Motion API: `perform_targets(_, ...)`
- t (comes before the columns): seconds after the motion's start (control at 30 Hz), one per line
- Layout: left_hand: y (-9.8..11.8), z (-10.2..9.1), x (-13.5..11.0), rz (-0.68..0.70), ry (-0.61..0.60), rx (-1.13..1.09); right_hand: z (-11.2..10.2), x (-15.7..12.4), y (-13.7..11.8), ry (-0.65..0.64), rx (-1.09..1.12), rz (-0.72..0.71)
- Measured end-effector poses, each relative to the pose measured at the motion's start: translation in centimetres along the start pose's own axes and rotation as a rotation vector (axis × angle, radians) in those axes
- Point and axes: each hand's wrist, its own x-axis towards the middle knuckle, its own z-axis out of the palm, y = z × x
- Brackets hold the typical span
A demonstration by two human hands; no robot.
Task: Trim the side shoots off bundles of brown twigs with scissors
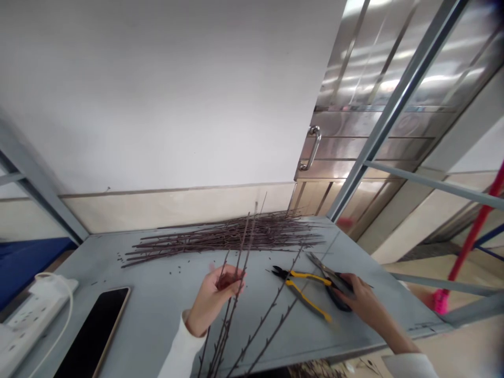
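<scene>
Above grey metal table (165,304), left hand (212,302) curled, grip shut on long thin dark twigs (226,336). Right hand (360,302), grip clamped on black-handled steel shears (338,283). Just beside, yellow-handled pliers (303,294). Near far table edge, rough twig pile (224,236).

Indoor workroom: grey metal bench (165,310), stainless steel door (354,142), power strip (31,320).

Rough woody twigs (236,236); matt metal tabletop (165,310); glossy steel door (354,131).
</scene>
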Motion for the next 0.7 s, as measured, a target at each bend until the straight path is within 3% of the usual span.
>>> perform_targets(0.17, 0.1, 0.3, -0.4, 0.011, 0.010, -0.002, -0.3, 0.8, 1.0, -0.079, -0.310, -0.016)
perform_targets(0.47, 0.6, 1.0, -1.1, -0.003, -0.008, -0.130, -3.6, 3.1, 1.8, -0.078, -0.308, 0.048)
perform_targets(0.6, 1.2, 1.8, -1.7, -0.008, -0.031, -0.202, -5.0, 4.8, -1.8, 0.030, -0.094, 0.042)
perform_targets(0.7, 1.8, 2.5, -2.3, -0.036, -0.061, -0.246, -5.1, 5.7, -7.2, -0.058, 0.148, -0.019)
